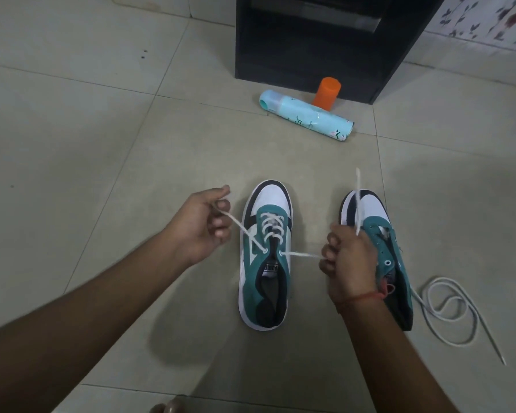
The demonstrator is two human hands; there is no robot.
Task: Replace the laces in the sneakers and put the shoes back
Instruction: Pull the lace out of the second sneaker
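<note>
Hands working the teal sneaker [264,257] on the tiled floor [102,144], left hand [201,226] and right hand [350,260] each clenched on an end of its white lace [270,226], pulled out sideways

Teal-white laced sneaker [264,257] upright on floor, second sneaker [383,248] apparently unlaced beside it, loose lace [450,311] coiled right.

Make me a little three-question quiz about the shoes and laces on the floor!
1. True or false: the right sneaker is already laced.
2. Which lies on its side near the black cabinet? A) the blue spray can B) the orange cap
3. What do the left hand and right hand pull from the left sneaker?

Key: 1 false, its eyelets are bare and the loose lace lies beside it. 2 A. 3 the lace ends.
</note>
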